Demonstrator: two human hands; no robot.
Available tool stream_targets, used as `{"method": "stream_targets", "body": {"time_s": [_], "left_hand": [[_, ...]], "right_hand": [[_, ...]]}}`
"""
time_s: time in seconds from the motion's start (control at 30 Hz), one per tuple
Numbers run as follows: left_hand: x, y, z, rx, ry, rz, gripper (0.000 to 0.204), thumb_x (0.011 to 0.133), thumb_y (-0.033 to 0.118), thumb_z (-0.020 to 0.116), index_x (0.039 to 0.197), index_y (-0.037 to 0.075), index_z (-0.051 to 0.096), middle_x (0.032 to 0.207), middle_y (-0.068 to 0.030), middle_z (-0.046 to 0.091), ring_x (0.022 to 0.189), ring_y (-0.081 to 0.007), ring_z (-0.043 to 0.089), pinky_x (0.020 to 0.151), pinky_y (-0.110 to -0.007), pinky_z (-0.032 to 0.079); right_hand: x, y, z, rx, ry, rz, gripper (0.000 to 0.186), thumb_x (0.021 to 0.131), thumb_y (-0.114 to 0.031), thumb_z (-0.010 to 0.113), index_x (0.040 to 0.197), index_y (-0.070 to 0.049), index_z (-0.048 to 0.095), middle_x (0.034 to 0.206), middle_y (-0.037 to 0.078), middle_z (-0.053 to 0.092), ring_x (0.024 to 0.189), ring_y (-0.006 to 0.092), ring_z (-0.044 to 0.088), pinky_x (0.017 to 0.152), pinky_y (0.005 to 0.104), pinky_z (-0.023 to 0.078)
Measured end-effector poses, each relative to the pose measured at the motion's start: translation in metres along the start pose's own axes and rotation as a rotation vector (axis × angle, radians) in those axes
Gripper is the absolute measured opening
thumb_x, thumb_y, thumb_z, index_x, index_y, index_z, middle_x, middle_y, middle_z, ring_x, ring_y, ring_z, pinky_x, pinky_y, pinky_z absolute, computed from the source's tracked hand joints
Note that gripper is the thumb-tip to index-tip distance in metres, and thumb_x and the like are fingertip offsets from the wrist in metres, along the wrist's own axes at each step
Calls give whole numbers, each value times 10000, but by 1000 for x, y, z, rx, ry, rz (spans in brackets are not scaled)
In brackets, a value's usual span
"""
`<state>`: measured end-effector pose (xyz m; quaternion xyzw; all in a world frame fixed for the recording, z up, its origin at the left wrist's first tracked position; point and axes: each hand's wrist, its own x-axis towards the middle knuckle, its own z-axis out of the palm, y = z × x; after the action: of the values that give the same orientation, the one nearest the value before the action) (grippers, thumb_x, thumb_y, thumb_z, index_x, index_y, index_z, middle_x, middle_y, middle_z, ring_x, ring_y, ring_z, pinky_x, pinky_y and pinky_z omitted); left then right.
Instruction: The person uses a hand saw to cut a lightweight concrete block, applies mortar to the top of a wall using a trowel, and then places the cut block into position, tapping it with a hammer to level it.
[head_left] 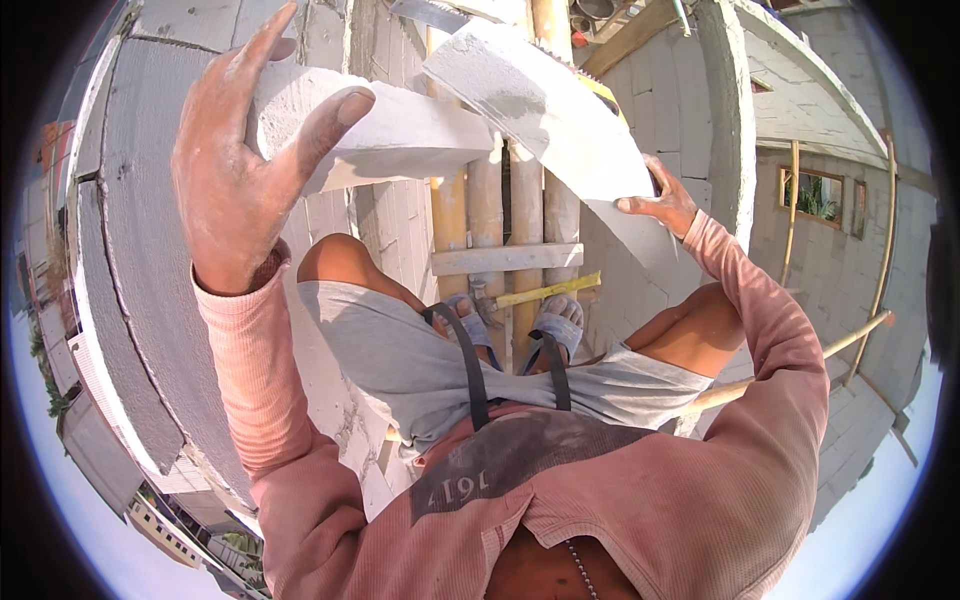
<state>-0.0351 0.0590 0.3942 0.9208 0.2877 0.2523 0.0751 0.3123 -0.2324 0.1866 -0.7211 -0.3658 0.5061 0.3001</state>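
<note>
My left hand (235, 165) is at the upper left, its thumb and fingers around the near end of a short white concrete block (415, 125). The thumb lies across the block's side, while some fingertips are hidden behind it. To the right, a longer white block (550, 110) slants down from the upper middle. My right hand (665, 200) grips its lower right end, thumb on the pale face and the other fingers mostly out of sight. The two blocks come close together in the middle; I cannot tell whether they touch.
Bamboo poles (527, 210) joined by a wooden crosspiece (507, 259) lie beneath my sandalled feet. A hammer with a yellow handle (550, 290) rests near them. Behind the right block shows a toothed, yellow-edged tool (600, 88). A grey block wall (165, 250) rises at left.
</note>
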Motion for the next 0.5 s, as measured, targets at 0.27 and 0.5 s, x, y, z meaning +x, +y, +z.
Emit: {"method": "stream_targets", "body": {"time_s": [0.27, 0.5], "left_hand": [[5, 21, 7, 100, 98, -79, 631, 752, 547, 832, 1130, 50, 737, 1034, -127, 696, 946, -283, 676, 839, -396, 527], [-10, 26, -4, 92, 6, -317, 571, 768, 498, 840, 1095, 44, 726, 1038, -113, 658, 980, -272, 663, 860, -390, 519]], "right_hand": [[24, 30, 51, 181, 30, 300, 1010, 627, -438, 914, 1413, -16, 441, 1280, 153, 560, 1206, 278, 574, 1017, 398, 507], [72, 11, 76, -294, 125, 356, 1027, 659, -568, 858, 1432, -49, 426, 1415, 182, 462, 1298, 318, 510, 1077, 451, 448]]}}
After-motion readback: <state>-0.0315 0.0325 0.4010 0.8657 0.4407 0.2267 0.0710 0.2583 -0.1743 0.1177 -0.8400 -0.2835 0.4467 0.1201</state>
